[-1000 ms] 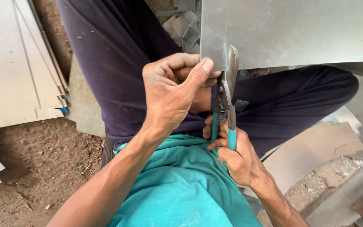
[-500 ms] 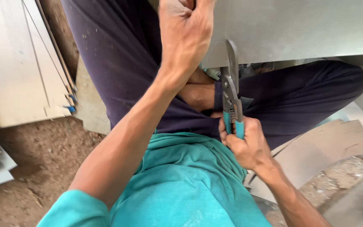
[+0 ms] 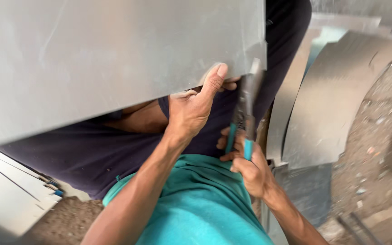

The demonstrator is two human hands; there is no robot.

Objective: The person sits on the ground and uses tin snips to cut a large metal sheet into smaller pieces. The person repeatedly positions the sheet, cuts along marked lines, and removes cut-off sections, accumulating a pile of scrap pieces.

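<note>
A large grey metal sheet [image 3: 114,59] fills the upper left of the view, over my lap. My left hand [image 3: 196,106] grips its lower edge near the right corner, thumb pressed up on the face of the sheet. My right hand [image 3: 248,170] is closed on the teal handles of a pair of tin snips [image 3: 243,113], whose blades point up to the sheet's right edge, just beside my left thumb. The blade tips are blurred.
Curved cut pieces of sheet metal [image 3: 327,104] lean at the right on dirt ground [image 3: 377,149]. A stack of flat sheets [image 3: 10,186] lies at the lower left. My dark trousers and teal shirt are below the sheet.
The view has swung left, and the sheet now covers much more of the frame. My left hand went up out of view, then came back down to the sheet's lower edge. The snips stay at the edge.
</note>
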